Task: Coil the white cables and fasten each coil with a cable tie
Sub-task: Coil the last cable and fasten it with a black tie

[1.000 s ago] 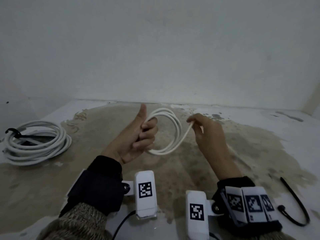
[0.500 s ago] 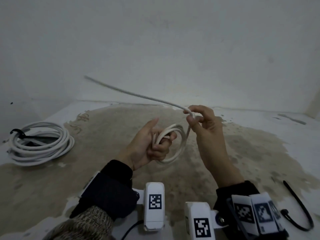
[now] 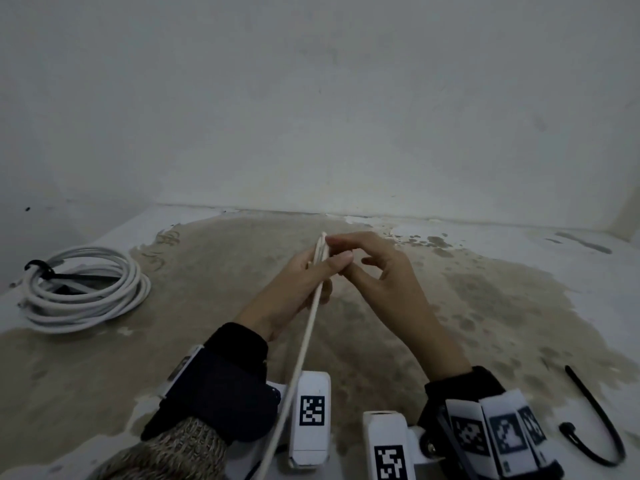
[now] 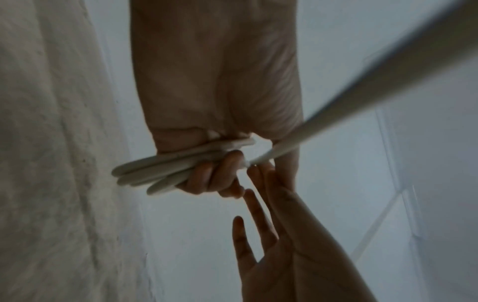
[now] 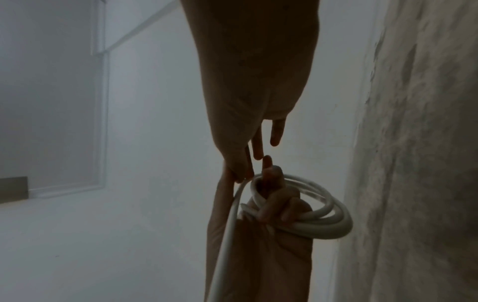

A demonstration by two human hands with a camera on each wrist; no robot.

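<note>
A small white cable coil stands edge-on above the stained floor, and my left hand grips it with curled fingers. The left wrist view shows several loops bunched in those fingers. The cable's loose tail runs from the coil down toward me, between my wrists. My right hand meets the coil's top, thumb and forefinger pinching the cable where the tail leaves it; its other fingers are spread. A loose black cable tie lies at the right.
A larger white coil bound with a black tie lies on the floor at the left. A pale wall rises just beyond the hands.
The cable's tail swung from pointing up and left to running down toward me. The coil turned edge-on, and my right hand came in against its top.
</note>
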